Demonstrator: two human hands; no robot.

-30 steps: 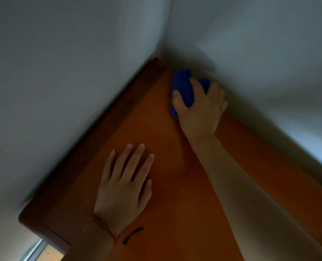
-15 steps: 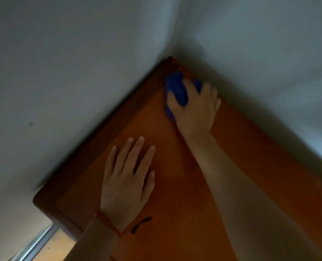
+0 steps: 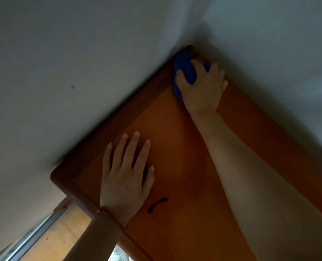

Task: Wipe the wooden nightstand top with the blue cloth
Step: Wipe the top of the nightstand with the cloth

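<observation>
The wooden nightstand top is orange-brown and fits into a corner between two pale walls. A bunched blue cloth sits at the far corner of the top. My right hand grips the cloth, fingers curled over it, and presses it onto the wood close to the corner. My left hand lies flat on the near left part of the top, fingers straight and spread, holding nothing. A red bead bracelet is on its wrist.
A pale wall borders the top on the left and another wall on the right. A small dark mark lies on the wood near my left wrist. Light wooden floor shows below the near left edge.
My right hand has pushed the blue cloth further into the far corner of the top. My left hand stays flat on the wood. The view has shifted a little.
</observation>
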